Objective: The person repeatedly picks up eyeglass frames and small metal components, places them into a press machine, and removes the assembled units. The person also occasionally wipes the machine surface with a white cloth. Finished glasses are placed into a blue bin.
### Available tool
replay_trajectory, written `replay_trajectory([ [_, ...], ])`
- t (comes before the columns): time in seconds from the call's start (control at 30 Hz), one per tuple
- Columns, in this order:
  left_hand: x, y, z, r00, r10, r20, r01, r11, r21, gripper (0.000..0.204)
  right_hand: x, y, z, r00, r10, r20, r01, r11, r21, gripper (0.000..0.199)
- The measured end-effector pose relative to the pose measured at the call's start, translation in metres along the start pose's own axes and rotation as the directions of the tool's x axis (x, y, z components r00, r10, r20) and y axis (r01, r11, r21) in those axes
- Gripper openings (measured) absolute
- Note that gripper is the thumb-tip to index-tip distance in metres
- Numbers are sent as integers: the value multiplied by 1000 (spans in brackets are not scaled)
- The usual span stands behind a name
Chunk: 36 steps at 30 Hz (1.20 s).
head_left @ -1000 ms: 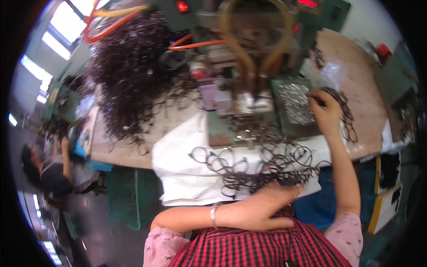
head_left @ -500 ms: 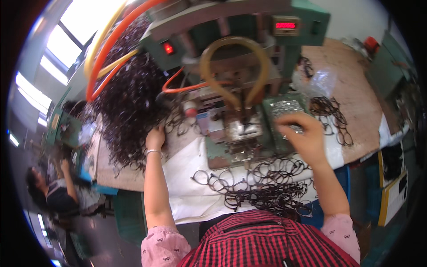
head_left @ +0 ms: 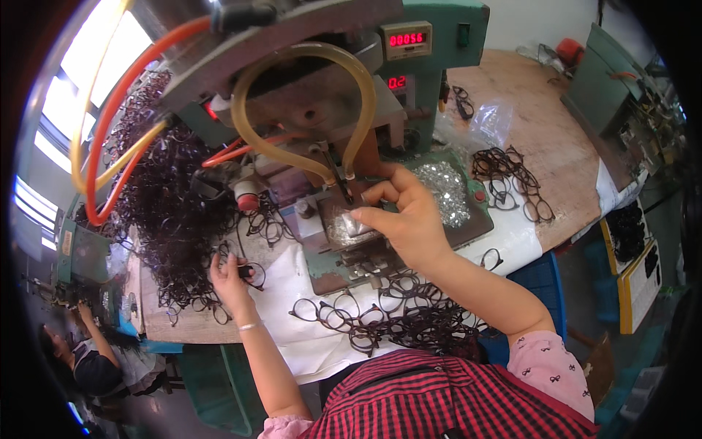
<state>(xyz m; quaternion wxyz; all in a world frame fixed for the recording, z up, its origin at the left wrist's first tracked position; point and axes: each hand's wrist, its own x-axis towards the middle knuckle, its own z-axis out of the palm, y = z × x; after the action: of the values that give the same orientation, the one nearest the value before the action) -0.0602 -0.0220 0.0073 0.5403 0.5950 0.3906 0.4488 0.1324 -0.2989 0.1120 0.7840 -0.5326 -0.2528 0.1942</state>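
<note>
My left hand is closed on a dark eyeglass frame, beside a big heap of dark eyeglass frames. One round rim of the held frame sticks out to the right of my fingers. My right hand reaches into a green press machine, its thumb and fingertips drawn together at the metal fixture below the tube ends. What those fingertips hold, if anything, is too small to make out. Right of the fixture, small shiny metal pieces lie in a green tray, partly behind my right hand.
A yellowish tube loops in front of the press, and an orange hose hangs at left. Loose frames lie on white paper near me and on the table at right. Another person sits at far left.
My right hand has moved left from the tray of metal pieces to the fixture. My left hand has come away from the heap with an eyeglass frame. The view has shifted.
</note>
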Motion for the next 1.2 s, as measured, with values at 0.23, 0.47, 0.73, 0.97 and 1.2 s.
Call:
replay_trajectory([
  [0.23, -86, 154, 59, 782, 600, 170, -470, 746, -472, 15, -4, -8, 2, 997, 59, -42, -60, 998, -27, 56],
  [0.47, -70, 168, 111, 646, 736, 203, -602, 654, -458, 21, -14, -7, 13, 990, 79, -118, -74, 996, 45, 56],
  [0.73, -110, 136, 94, 55, 848, 528, -908, 262, -326, 25, -54, -8, -97, 925, -372, 74, 130, 127, -983, 37],
  [0.97, -119, 133, 123, -187, 770, 610, -953, 8, -304, 23, -28, 31, -128, 916, -397, 64, 124, 128, -984, 12],
  [1.2, -119, 132, 121, -141, 751, 645, -956, 65, -286, 21, -14, 48, -119, 889, -432, 151, 213, 98, -972, 14],
])
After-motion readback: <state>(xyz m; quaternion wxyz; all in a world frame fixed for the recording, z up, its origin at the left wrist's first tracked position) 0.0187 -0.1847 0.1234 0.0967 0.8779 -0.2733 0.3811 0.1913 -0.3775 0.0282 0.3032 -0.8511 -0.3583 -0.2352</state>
